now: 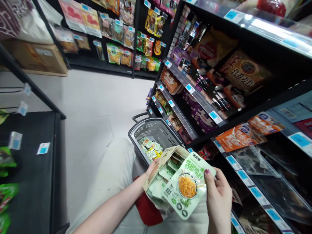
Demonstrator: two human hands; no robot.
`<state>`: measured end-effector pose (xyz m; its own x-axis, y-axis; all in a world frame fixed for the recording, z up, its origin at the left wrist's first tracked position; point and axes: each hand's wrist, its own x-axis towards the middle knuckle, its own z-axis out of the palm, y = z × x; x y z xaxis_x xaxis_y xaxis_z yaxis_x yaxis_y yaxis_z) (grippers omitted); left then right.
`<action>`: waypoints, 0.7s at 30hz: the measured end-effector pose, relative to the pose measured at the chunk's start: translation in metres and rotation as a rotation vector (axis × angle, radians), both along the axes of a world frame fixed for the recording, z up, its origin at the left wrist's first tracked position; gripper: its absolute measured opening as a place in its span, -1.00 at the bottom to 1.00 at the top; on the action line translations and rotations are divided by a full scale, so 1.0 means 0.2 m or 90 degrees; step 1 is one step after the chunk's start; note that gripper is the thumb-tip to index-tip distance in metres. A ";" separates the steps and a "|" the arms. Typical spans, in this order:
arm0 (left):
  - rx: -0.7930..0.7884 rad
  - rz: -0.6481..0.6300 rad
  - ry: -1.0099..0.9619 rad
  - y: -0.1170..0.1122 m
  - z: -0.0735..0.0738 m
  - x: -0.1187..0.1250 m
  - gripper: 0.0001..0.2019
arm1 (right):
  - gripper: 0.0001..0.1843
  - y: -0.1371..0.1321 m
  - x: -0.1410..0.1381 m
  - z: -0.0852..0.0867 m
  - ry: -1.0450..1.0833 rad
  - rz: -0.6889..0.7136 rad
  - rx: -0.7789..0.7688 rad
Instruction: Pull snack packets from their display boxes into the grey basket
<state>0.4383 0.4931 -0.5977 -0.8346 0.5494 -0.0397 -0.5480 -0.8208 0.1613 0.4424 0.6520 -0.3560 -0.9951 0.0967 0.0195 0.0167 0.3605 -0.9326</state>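
Between the thumb and fingers of my right hand (218,191) is a pale green snack pouch (187,187), printed with a bowl of orange shreds. The pouch is tilted in front of an open cardboard display box (159,167). My left hand (152,169) grips that box by its far left side, its fingers partly hidden behind the cardboard. Several similar green packets (157,188) lie inside the box. Just beyond stands a grey shopping basket (161,128) with several small green and yellow packets (151,148) at its bottom.
Black shelving (204,104) with packaged food rises close on the right. Orange packs (240,136) stick out over a shelf edge. Another black rack (29,169) stands on the left. Hanging snack bags (119,53) and a cardboard carton (36,57) are at the back, past the grey floor (97,97).
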 end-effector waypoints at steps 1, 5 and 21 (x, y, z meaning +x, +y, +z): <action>0.001 0.002 -0.002 0.00 0.00 0.00 -0.39 | -0.53 -0.01 0.00 0.00 0.004 0.003 0.000; -0.008 0.001 -0.027 -0.01 -0.01 -0.01 -0.39 | -0.53 0.00 0.01 -0.01 -0.003 0.013 -0.015; 0.048 0.016 -0.040 0.00 -0.02 -0.01 -0.39 | -0.53 0.02 0.01 0.00 -0.044 0.011 -0.092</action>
<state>0.4372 0.4932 -0.6022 -0.8457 0.5312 -0.0517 -0.5336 -0.8432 0.0647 0.4443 0.6563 -0.3553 -0.9952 0.0761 -0.0617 0.0773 0.2228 -0.9718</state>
